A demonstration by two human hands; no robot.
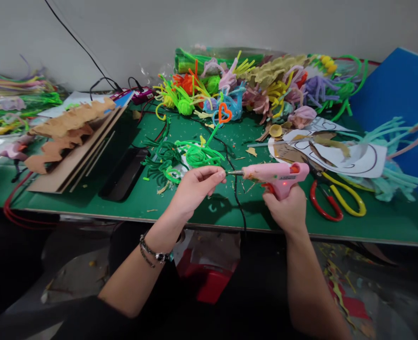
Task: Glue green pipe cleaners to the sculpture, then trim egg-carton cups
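My right hand (289, 206) is wrapped round the handle of a pink hot glue gun (265, 171), with a small red light glowing on its side. The gun's metal nozzle points left and meets the fingertips of my left hand (202, 185). Thumb and forefinger of that hand are pinched together; a dark green speck shows at their tips, too small to name. Just behind the left hand lies a bundle of bright green pipe cleaners (199, 156), beside a darker green bundle (164, 158). An orange heart-shaped pipe cleaner (225, 113) stands on a green stem above them.
Red-and-yellow-handled scissors (336, 196) lie right of the gun, near paper cut-outs (364, 158). A black phone (124, 174) and leaning cardboard sheets (78, 151) are at left. Colourful pipe-cleaner pieces (186, 85) line the back. A black cable (230, 163) crosses the green table (209, 217).
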